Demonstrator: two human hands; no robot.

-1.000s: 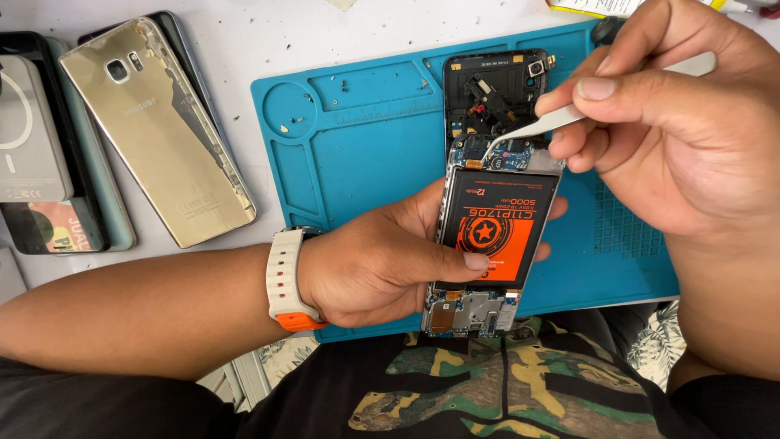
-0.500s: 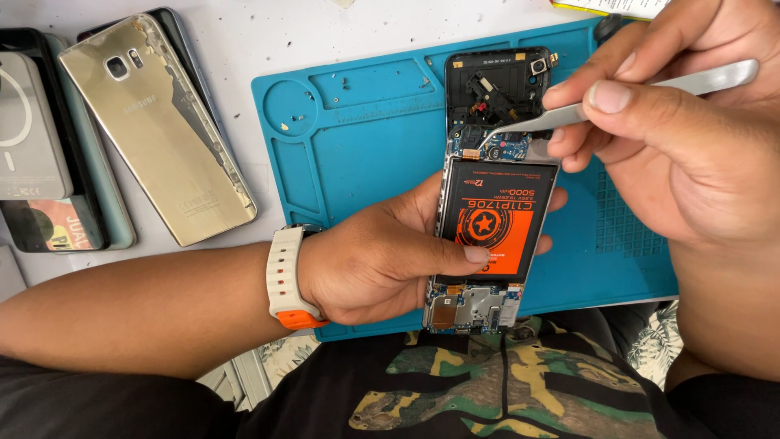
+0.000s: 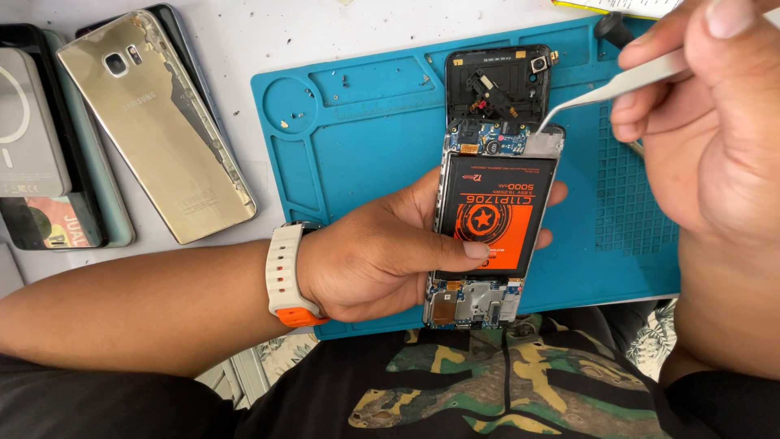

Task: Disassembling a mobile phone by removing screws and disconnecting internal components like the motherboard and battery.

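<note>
On the far left of the white table lies a gold phone back cover with cracked glass, beside a stack of dark phones. Going right, my left hand, with a cream and orange wristband, wraps around the opened black smartphone over the blue silicone repair mat, thumb pressing on the black and orange battery. My right hand pinches the slim silver metal tweezers, whose tips meet the top right corner of the battery. I judge that a slip of the sharp tip could pierce the battery or scratch the small blue board above it. Compared with half a second ago, the tweezers have moved from the left side of the board to the right corner.
</note>
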